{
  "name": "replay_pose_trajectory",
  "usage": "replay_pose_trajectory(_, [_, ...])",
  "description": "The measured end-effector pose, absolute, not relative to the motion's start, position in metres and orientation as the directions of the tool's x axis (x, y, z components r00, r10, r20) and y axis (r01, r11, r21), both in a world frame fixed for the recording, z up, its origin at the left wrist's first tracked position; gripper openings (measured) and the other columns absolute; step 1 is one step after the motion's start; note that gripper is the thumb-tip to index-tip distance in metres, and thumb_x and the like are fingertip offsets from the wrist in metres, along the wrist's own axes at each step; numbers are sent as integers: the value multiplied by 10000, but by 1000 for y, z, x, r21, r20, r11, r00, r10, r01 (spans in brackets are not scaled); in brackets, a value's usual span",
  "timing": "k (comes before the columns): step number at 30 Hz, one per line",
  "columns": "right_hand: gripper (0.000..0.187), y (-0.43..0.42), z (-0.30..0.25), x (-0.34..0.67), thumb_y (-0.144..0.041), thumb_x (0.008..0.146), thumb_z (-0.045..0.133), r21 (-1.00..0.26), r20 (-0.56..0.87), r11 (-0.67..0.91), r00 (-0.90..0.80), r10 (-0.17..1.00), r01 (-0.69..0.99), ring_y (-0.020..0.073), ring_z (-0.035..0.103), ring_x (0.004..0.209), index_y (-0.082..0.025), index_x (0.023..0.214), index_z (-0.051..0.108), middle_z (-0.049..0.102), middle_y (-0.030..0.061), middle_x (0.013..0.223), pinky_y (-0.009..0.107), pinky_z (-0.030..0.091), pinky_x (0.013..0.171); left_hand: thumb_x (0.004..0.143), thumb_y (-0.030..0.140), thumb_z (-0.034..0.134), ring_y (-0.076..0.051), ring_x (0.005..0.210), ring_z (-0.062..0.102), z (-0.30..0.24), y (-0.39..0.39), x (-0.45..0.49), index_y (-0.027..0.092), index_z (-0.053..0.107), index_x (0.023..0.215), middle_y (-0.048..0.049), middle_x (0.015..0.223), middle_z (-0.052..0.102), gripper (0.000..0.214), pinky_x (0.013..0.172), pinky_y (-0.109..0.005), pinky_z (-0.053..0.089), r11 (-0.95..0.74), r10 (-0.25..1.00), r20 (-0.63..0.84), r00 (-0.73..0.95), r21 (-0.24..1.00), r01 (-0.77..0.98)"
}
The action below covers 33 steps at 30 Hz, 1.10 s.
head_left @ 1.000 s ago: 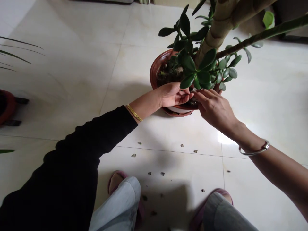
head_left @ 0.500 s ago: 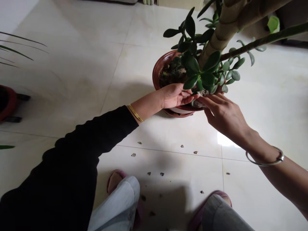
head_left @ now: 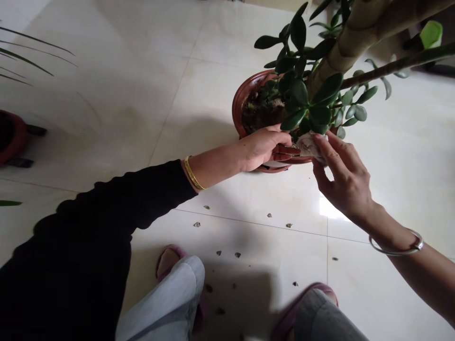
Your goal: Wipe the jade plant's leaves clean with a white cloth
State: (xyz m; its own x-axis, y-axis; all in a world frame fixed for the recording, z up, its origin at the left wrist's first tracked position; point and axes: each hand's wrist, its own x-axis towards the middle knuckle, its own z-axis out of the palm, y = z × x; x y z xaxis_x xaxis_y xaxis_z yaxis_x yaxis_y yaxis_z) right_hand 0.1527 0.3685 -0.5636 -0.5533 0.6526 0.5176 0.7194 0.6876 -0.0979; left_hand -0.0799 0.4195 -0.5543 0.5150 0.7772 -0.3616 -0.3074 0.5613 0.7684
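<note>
A jade plant [head_left: 320, 113] with thick dark green leaves grows beside a stout ringed stem [head_left: 346, 49] in a reddish-brown pot [head_left: 239, 106]. Between thumb and fingers, my right hand [head_left: 344, 166] grips a crumpled whitish tissue [head_left: 307, 144] at the pot's near rim, under the leaves. My left hand [head_left: 263, 148] is at the same rim, just left of the tissue, its fingers curled together and pointing towards it. Whatever those fingers hold is hidden. Leaves cover part of the soil.
Several small dark and pale bits [head_left: 237, 255] lie scattered on the light tiled floor [head_left: 149, 94]. My slippered feet are near the bottom edge. Another pot [head_left: 14, 137], on a stand with dark feet, stands at far left. A thick side branch [head_left: 398, 66] reaches out to the right.
My right hand has drawn slightly right, and the crumpled tissue now shows in its grasp. My left hand has turned, its fingers more curled. The view has shifted a little.
</note>
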Motion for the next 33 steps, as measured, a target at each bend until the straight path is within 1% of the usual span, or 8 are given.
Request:
replay_pose_trajectory(4, [801,373,-563,147,-129,1049,518,-116,527,701,-555,644,704,340,613,1418,-384,1746,216,521,150,1664,548,576,1093,726,164,718,-167,886,694,-555,417,-78,239,626,1011,2,880,699,308,911,-384,553,542,803,-376,462,783,-305])
replay_pose_trajectory(9, [735,377,-556,138,-167,1062,483,-136,473,669,-545,692,731,349,610,1372,-399,1727,270,563,121,1622,573,550,1099,732,145,688,-138,800,677,-556,417,-77,216,576,881,13,807,667,199,807,-325,521,525,819,-334,466,764,-374])
replay_pose_trajectory(15, [618,380,-549,126,-162,1052,442,-124,389,613,-530,753,780,375,584,1366,-290,1657,430,629,154,1512,593,553,1078,701,69,634,-106,693,626,-554,416,-78,222,608,981,31,795,658,320,762,-294,537,550,797,-308,519,725,-414])
replay_pose_trajectory(18, [618,380,-548,125,-144,1037,436,-124,390,628,-545,743,768,372,591,1360,-286,1639,453,634,151,1515,592,562,1066,722,81,644,-96,666,601,-553,414,-79,225,603,977,28,815,668,295,741,-285,543,553,796,-313,518,724,-412])
replay_pose_trajectory(21, [621,377,-547,127,-129,1023,442,-124,364,665,-590,721,737,350,638,1291,-293,1621,471,631,132,1551,578,583,1045,753,91,657,-95,662,591,-550,414,-79,224,608,974,16,833,669,262,723,-281,541,560,793,-328,513,723,-404])
replay_pose_trajectory(26, [598,366,-544,136,-98,1003,467,-126,346,711,-641,685,692,328,691,1181,-273,1570,534,689,122,1494,566,613,998,779,117,688,-124,755,633,-545,415,-77,220,648,1046,-9,923,683,289,740,-293,538,552,808,-345,478,727,-408])
replay_pose_trajectory(30, [675,364,-541,143,-92,993,483,-123,390,695,-610,690,708,356,670,1273,-316,1629,461,643,120,1556,609,585,1042,765,94,678,-128,770,633,-545,415,-77,220,649,1062,-7,915,682,324,783,-304,549,564,799,-349,489,717,-410])
replay_pose_trajectory(33, [704,369,-543,142,-99,1003,475,-115,416,677,-583,698,727,368,647,1316,-315,1669,402,627,134,1568,624,566,1064,754,71,648,-127,790,647,-545,415,-77,221,649,1063,-3,910,685,344,819,-312,548,565,794,-344,501,723,-399])
